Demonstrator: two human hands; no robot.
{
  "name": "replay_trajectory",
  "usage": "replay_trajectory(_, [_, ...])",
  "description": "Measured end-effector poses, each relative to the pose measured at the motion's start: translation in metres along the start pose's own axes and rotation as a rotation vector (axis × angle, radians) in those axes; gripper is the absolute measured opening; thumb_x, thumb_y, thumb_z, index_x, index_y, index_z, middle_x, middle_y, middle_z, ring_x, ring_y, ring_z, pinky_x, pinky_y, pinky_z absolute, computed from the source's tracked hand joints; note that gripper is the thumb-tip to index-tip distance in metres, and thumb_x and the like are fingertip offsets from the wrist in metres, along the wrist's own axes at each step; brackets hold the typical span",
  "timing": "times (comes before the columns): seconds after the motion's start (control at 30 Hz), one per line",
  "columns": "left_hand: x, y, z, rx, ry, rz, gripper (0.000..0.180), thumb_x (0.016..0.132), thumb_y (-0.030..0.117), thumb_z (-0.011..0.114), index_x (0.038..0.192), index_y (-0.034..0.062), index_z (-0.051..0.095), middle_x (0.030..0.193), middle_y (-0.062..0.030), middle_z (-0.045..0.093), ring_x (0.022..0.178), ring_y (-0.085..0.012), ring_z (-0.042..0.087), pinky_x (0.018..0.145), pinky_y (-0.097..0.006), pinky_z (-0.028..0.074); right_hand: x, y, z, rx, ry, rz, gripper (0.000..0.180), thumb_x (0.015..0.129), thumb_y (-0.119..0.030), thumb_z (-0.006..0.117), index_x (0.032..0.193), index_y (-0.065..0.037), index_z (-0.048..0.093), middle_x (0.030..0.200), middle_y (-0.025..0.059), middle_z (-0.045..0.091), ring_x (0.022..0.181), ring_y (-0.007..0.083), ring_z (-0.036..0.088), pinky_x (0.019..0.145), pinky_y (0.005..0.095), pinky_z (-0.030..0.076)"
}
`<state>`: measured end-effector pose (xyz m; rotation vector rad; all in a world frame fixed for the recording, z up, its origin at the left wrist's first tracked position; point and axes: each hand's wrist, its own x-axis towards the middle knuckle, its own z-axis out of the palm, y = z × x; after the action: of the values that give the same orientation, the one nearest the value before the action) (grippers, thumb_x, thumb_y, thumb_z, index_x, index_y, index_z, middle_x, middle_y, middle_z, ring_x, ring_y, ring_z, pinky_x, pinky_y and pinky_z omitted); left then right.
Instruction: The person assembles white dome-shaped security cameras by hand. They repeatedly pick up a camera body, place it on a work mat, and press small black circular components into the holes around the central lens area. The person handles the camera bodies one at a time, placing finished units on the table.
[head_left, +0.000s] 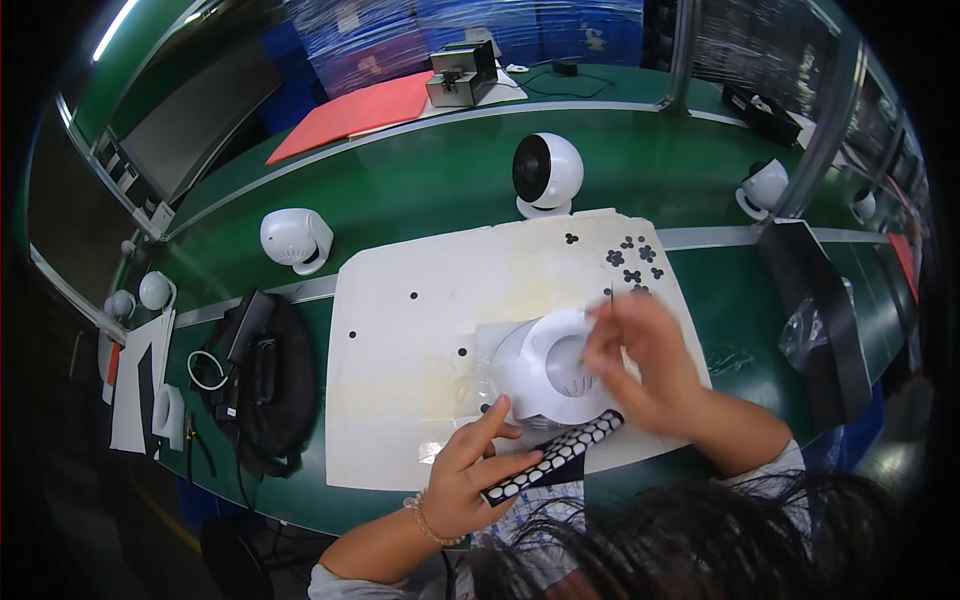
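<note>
A white rounded plastic housing [522,372] with a ring-shaped base and vent slots lies on the pale cardboard mat before me. My left hand [468,470] grips a black strip [566,455] with rows of white round spots, held at the housing's near edge. Over the right side of the ring is my right hand [645,365], blurred, its thumb and fingers pinched together. A thin dark sliver shows at those fingertips; I cannot make out what it is. Small black round pads [615,258] stick to the mat, clustered at its far right corner, with several single ones leftward.
White round devices stand beyond the mat: one with a black front [532,170], others at left [290,238] and right [766,186]. A black bag [275,395] and pliers [200,440] lie left. A metal box [462,75] and red sheet [360,112] sit on the back shelf.
</note>
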<state>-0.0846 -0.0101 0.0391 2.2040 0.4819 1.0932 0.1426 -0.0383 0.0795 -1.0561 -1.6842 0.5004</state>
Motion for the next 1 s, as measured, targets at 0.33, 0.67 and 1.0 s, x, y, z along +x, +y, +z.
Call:
replay_trajectory(0.33, [0.002,-0.009,-0.006,0.003,-0.17,0.065,0.046,0.05,0.005,0.067,0.096,0.006,0.063,0.126,-0.0128,0.047,0.077,-0.0227,0.06,0.064,-0.031,0.046,0.018,0.01,-0.015,0.417,-0.006,0.189,0.058,0.08,0.007,0.046,0.131,-0.004,0.019,0.116,0.0152,0.038,0.082,0.0107,0.05,0.076,0.024,0.042])
replay_trajectory(0.67, [-0.001,-0.009,-0.002,0.012,-0.129,0.059,0.046,0.049,0.004,0.067,0.095,0.0058,0.063,0.123,-0.0138,0.049,0.078,-0.0221,0.06,0.064,-0.03,0.046,0.014,0.005,-0.017,-0.194,-0.035,-0.059,0.053,0.076,0.005,0.053,0.124,-0.003,0.032,0.101,0.0121,0.053,0.078,0.0157,0.055,0.068,0.0253,0.043])
replay_trajectory(1.0, [0.0,-0.007,-0.006,0.019,-0.157,0.085,0.051,0.049,0.006,0.067,0.1,0.0068,0.061,0.124,-0.0136,0.048,0.078,-0.0233,0.06,0.063,-0.031,0.045,0.023,-0.003,0.005,-0.038,-0.05,-0.068,0.051,0.076,0.001,0.055,0.122,-0.003,0.033,0.084,0.004,0.058,0.085,0.0213,0.056,0.087,0.0361,0.031])
